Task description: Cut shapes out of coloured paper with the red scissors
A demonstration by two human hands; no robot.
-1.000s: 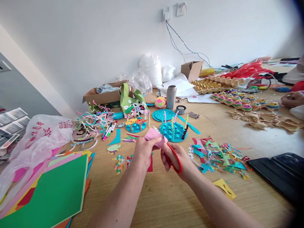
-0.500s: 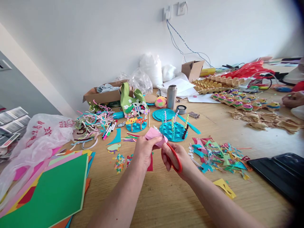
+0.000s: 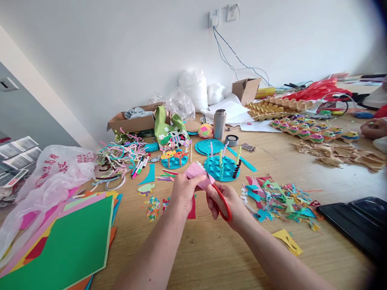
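Step in hand, by my judgement: snipping the pink paper (image 3: 193, 171). Best done with short bites, feeding the paper into the scissors (image 3: 227, 206) by turning the left hand (image 3: 185, 188), the right wrist kept steady; left thumb well behind the cut.

Fingers, left: thumb flat on top, the others bent beneath and partly hidden, pinching the paper, which juts out beyond them. Right hand (image 3: 234, 200): fingers curled around the red handles, a blade across the paper's right side, near the left thumb. Blade gap: cannot tell. Scraps (image 3: 286, 197) lie right of the right fingers.
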